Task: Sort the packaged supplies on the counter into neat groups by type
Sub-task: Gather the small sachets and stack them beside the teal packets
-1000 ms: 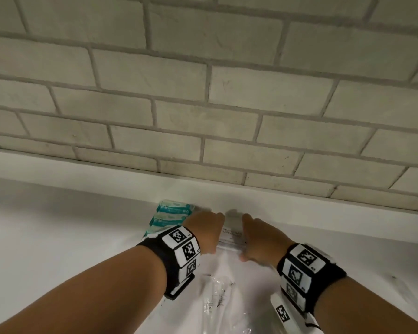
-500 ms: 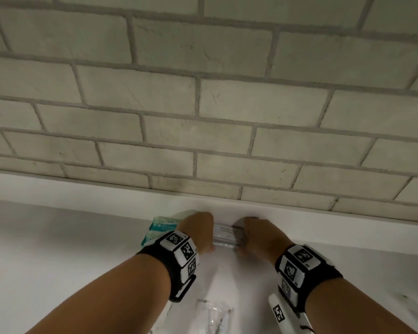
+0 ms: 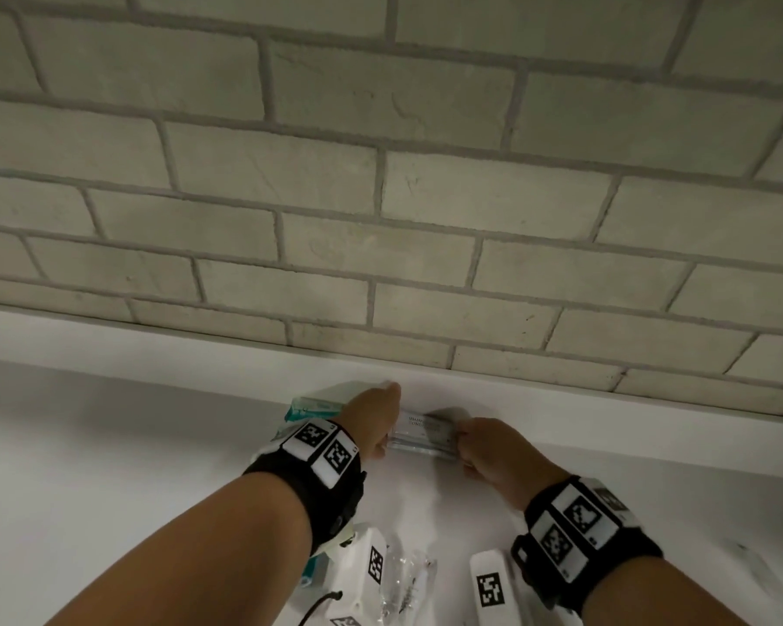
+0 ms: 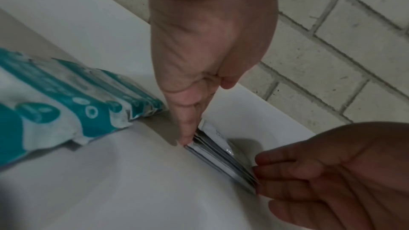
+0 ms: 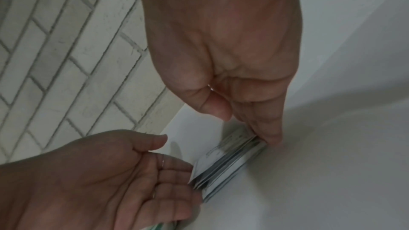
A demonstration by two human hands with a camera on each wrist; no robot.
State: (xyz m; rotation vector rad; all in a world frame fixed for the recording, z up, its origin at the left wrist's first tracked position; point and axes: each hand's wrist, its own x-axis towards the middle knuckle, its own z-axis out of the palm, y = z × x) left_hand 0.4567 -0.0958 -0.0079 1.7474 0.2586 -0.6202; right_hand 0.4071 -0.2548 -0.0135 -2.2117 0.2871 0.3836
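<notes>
A pale grey brick wall [image 3: 380, 173] rises behind the white table [image 3: 109, 467], which meets it along a low white upstand at the back edge. Against that back edge lies a stack of soft white-and-teal printed packs [image 4: 66, 106], just beside the left hand [image 3: 374, 420] on its outer side. Near the front edge, between the forearms, sits a crinkled clear plastic packet [image 3: 407, 580]; what is inside it cannot be made out. Between the two hands, close to the back edge, a thin stack of flat silver-and-white sachets [image 3: 423, 433] stands on its long edge on the table. The left hand's grip is loose, with straight fingers [image 4: 188, 128] pressed flat against one end of the sachets. The right hand [image 3: 493, 449] mirrors it, with extended fingers [image 5: 267, 132] pressed against the other end, so the stack is squeezed between them with neither hand curled round it.
</notes>
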